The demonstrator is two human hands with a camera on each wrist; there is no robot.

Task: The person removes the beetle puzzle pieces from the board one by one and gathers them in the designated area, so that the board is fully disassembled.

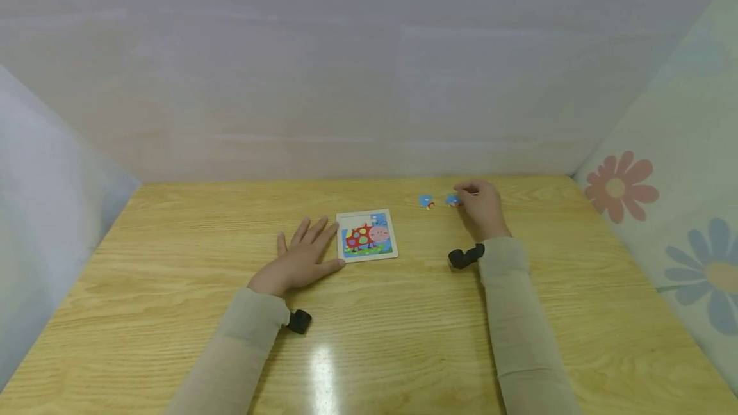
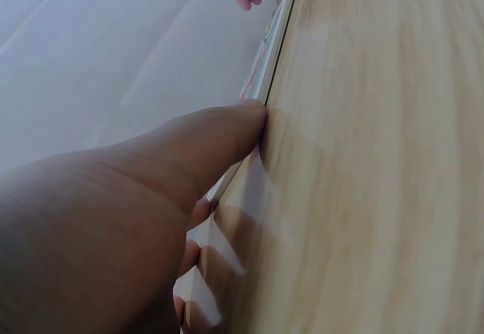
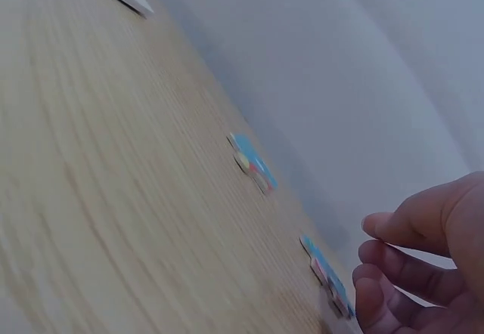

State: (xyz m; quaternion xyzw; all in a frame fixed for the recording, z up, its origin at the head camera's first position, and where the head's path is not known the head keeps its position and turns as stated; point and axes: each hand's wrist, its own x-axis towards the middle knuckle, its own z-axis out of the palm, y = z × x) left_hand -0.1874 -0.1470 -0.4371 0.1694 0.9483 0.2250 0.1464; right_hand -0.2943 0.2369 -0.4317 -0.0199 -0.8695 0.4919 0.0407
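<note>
I get soft, muted light; glare (image 1: pixel 323 376) streaks the tabletop (image 1: pixel 403 338) on the near side of the puzzle tray (image 1: pixel 353 220). Beside that tray, shadows (image 2: pixel 238 232) darken the tabletop in my dimmer, hazy left-wrist view.

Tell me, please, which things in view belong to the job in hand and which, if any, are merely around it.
Apparently part of the job:
puzzle board, partly filled
loose piece nearer the board
loose piece farther from the board

Merely around it:
wooden table
pale backdrop
flowered side panel
black wrist-worn devices
</note>
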